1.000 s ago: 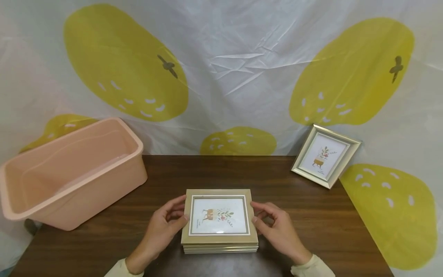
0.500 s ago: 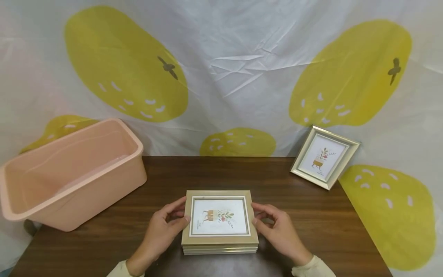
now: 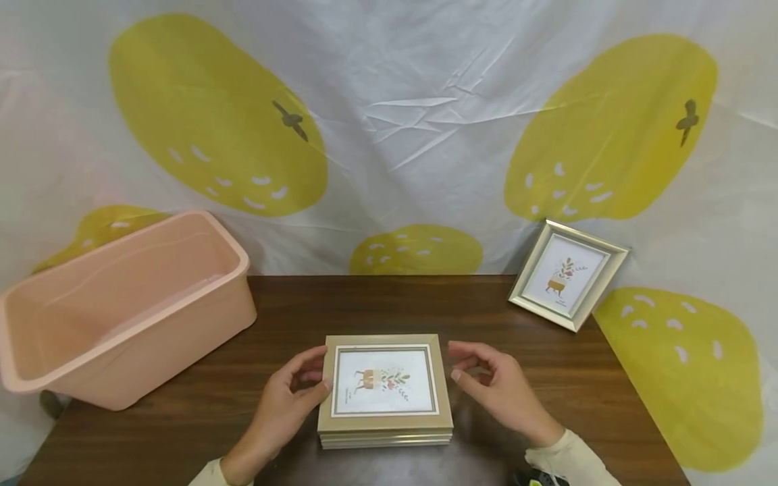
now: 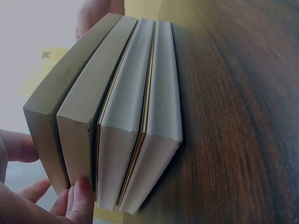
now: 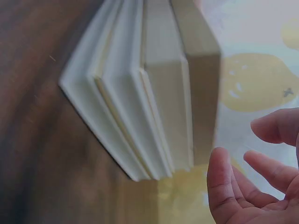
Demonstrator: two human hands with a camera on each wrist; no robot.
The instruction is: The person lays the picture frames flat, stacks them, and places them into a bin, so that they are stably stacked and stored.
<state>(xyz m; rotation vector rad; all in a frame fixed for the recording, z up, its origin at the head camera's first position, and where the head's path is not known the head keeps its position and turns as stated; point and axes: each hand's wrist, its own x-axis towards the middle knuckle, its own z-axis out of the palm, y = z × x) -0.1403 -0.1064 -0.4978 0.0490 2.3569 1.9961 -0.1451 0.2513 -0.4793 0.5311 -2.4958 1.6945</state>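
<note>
A stack of several picture frames (image 3: pixel 385 439) lies flat in front of me in the head view. The top one, a tan picture frame (image 3: pixel 385 422), shows a potted-plant print turned sideways. My left hand (image 3: pixel 288 395) rests against the stack's left side, thumb by the top frame's edge. In the left wrist view, its fingertips (image 4: pixel 83 193) meet the ends of the upper frames; the paler lower frames (image 4: pixel 124 112) stay untouched. Beyond the stack's right side, my right hand (image 3: pixel 501 391) holds nothing, its fingers loosely bent. A gap parts it from the frames in both views.
A pink plastic bin (image 3: pixel 182 347) stands on the left of the dark wooden table (image 3: pixel 389 304). One silver-gold picture frame (image 3: pixel 598 277) leans upright at the back right, near a lemon-printed cloth (image 3: pixel 419 162) that hangs behind the table.
My right hand has let go of the stack's right side and moved a little outward. The left hand and the frames have hardly moved.
</note>
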